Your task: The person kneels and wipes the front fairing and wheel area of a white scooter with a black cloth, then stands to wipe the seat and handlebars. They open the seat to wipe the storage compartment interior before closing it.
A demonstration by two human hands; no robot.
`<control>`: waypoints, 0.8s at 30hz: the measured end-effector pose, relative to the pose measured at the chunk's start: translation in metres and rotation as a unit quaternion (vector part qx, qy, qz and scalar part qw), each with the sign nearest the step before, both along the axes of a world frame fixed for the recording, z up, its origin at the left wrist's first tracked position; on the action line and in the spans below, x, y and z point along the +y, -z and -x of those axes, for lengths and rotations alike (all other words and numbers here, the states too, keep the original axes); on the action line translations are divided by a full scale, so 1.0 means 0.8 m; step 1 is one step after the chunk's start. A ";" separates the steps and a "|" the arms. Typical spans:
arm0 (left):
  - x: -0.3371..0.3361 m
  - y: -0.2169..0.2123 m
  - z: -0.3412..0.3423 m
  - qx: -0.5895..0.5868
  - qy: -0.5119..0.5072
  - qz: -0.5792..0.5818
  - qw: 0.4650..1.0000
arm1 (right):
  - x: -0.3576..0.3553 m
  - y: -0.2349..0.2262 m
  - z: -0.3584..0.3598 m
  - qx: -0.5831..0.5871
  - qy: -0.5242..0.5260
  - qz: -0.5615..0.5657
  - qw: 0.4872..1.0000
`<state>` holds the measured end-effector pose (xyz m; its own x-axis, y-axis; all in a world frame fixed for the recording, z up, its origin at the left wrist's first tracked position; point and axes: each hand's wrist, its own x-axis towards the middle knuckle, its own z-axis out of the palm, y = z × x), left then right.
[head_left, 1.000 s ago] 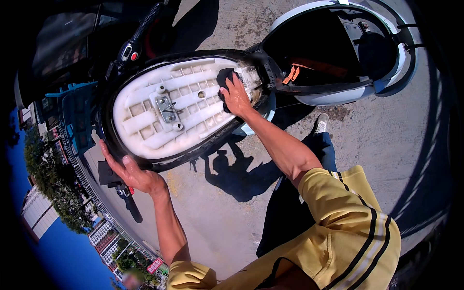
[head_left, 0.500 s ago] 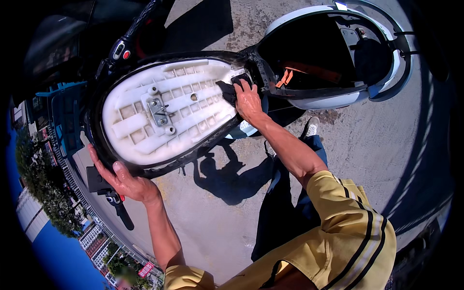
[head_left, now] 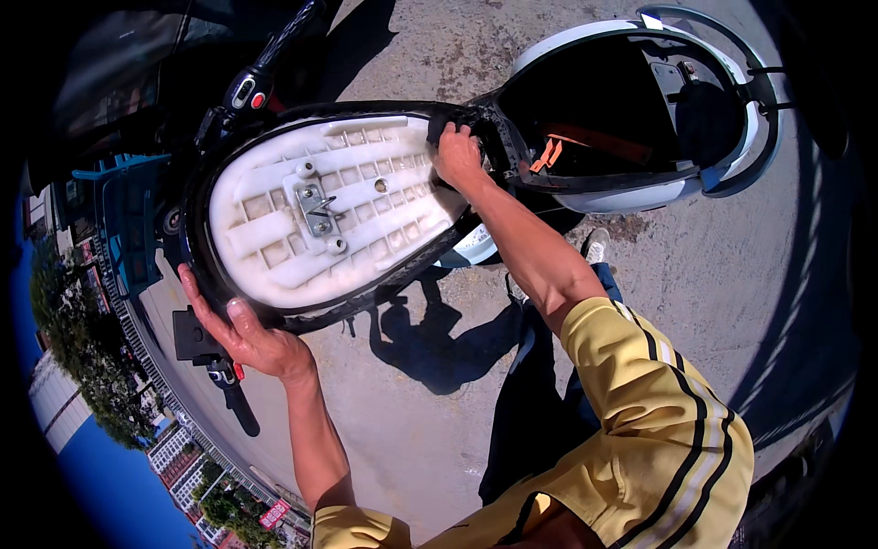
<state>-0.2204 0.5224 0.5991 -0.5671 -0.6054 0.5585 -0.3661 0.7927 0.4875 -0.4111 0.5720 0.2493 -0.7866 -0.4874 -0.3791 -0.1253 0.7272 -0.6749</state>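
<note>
A scooter seat [head_left: 265, 215] is tipped up on its hinge, its white ribbed plastic underside facing me and a black rim round it. Against the rim's lower left edge rests my left hand [head_left: 247, 337], fingers stretched and thumb apart. At the narrow hinge end, my right hand [head_left: 460, 157] is closed on a black cloth [head_left: 439, 126], pressing it to the underside near the upper rim; most of the cloth is hidden by the hand. A metal latch plate [head_left: 316, 209] is bolted to the middle of the underside.
Right of the seat lies the open under-seat compartment [head_left: 585, 110] of the white scooter, with an orange strap [head_left: 547, 154] in it. Handlebar grips [head_left: 240, 407] stick out beyond the seat. A blue cart-like frame [head_left: 126, 224] stands at the left. Below is sunlit concrete [head_left: 402, 439].
My right hand has moved up with the cloth, toward the upper rim at the hinge end. My left hand stays at the rim. The whole scooter appears slightly further right and lower.
</note>
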 end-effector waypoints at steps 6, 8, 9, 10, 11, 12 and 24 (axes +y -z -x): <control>0.006 0.010 0.000 0.029 -0.012 0.002 0.999 | 0.022 0.023 0.004 0.217 -0.088 0.042 0.971; 0.007 0.008 0.010 0.023 -0.008 0.009 1.000 | 0.027 0.010 0.000 0.097 -0.080 -0.058 0.990; 0.005 0.007 0.009 0.019 -0.011 0.017 1.000 | 0.020 -0.007 -0.001 0.055 -0.117 -0.095 0.987; 0.004 0.008 0.006 0.016 -0.010 0.024 1.000 | 0.012 -0.013 0.004 0.023 -0.129 -0.093 0.987; 0.003 0.007 0.005 0.014 -0.008 0.030 0.999 | 0.010 -0.025 0.009 -0.045 -0.066 -0.032 0.996; 0.003 0.006 0.007 0.022 -0.005 0.025 0.999 | 0.003 -0.021 0.019 -0.032 0.013 0.017 0.999; -0.003 0.010 -0.006 -0.014 -0.006 0.039 0.999 | 0.021 -0.002 0.011 0.064 -0.058 0.078 0.993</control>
<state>-0.2154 0.5198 0.5910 -0.5761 -0.5678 0.5880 -0.3896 0.8231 0.4132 -0.4201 0.5892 0.2512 -0.7588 -0.6221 -0.1928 -0.2938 0.5911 -0.7512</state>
